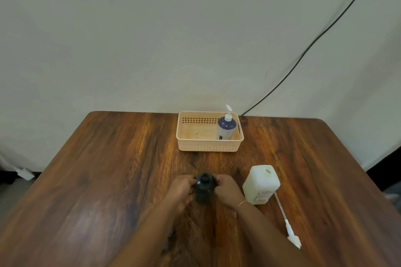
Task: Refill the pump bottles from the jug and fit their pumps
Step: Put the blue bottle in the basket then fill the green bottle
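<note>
A dark pump bottle [204, 187] stands upright near the table's front centre, its neck uncovered with no pump in it. My left hand [181, 188] grips its left side and my right hand [227, 191] grips its right side. Just to the right stands a white jug [261, 184] with its mouth uncapped. A white pump [288, 225] with a long dip tube lies flat on the table in front of the jug. A second bottle [226, 128], blue and white with its white pump fitted, stands in the basket's right end.
A peach plastic basket [209, 147] sits at the back of the wooden table [108, 169], close to the wall. A black cable [314, 43] runs down the wall to the table's far edge. A dark object [169, 240] lies partly hidden under my left forearm.
</note>
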